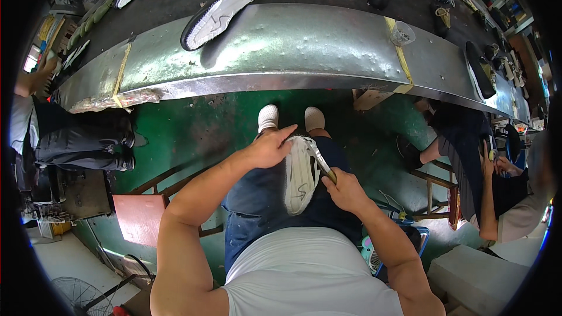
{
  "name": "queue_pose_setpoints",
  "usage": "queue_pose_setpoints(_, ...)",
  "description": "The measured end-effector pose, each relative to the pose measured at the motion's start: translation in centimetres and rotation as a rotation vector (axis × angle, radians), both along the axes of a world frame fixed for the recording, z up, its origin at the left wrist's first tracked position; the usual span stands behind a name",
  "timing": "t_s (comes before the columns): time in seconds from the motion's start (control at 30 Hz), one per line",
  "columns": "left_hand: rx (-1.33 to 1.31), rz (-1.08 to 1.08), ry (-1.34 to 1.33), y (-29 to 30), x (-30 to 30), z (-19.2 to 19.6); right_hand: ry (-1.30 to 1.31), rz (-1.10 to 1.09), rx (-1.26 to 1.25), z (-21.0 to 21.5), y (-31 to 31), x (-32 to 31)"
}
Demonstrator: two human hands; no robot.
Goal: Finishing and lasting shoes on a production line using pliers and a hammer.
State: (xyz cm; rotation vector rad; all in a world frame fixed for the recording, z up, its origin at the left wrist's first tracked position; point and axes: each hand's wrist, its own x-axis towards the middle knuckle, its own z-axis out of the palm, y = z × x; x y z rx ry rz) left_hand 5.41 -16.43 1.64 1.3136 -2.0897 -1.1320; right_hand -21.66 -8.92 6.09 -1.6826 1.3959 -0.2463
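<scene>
My left hand (pixel 270 149) clamps the white shoe (pixel 300 175) on my lap, its long axis running away from me; right hand (pixel 345 190) grips a tool (pixel 322 161) at its edge.

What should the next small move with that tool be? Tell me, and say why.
Probably draw the metal tool a little further along the sole's edge. The right hand holds it with its tip at the rim of the white shoe, which the left hand steadies sole-up on the lap.

Left hand (pixel 270 147) on white shoe (pixel 300 175); tool (pixel 321 161) in right hand (pixel 345 190)
</scene>
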Motion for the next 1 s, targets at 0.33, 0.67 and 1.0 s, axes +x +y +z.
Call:
queue_pose_setpoints(0.33, 0.877, 0.084, 0.741, -0.5, -1.1, 0.0, 0.024, 0.029, -0.057, 1.5, 0.6, -0.4)
queue_pose_setpoints(0.67, 0.442, 0.301, 0.659, 3.7, -3.6, 3.2, -0.327, 0.156, 0.084, 4.4, 2.6, -4.0)
queue_pose_setpoints(1.0, -0.386, -0.079, 0.297, 11.5, -4.7, 5.3, -0.659, -0.07, -0.288, 1.1, 2.4, 0.6)
